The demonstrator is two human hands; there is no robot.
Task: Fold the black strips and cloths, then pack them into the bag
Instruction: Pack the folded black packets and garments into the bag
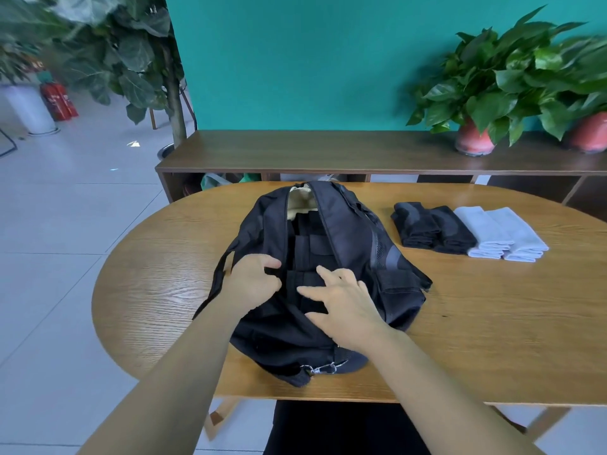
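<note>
The black fabric duffel bag (348,238) lay unzipped in the middle of the oval wooden desk (157,277), folded black strips (310,244) already visible inside. My left hand (253,284) had its fingers closed on the bag's opening edge at nine o'clock. My right hand (345,303) rested on the strips, fingers spread wide, holding nothing. At two o'clock from the bag, well apart, sat two folded black cloths (433,229) just beside two folded pale grey cloths (502,233).

Black bag (272,224) w/ cream lining; black & lt-grey folded cloths (507,233); wood-grain table (157,284); teal wall (312,60).
</note>
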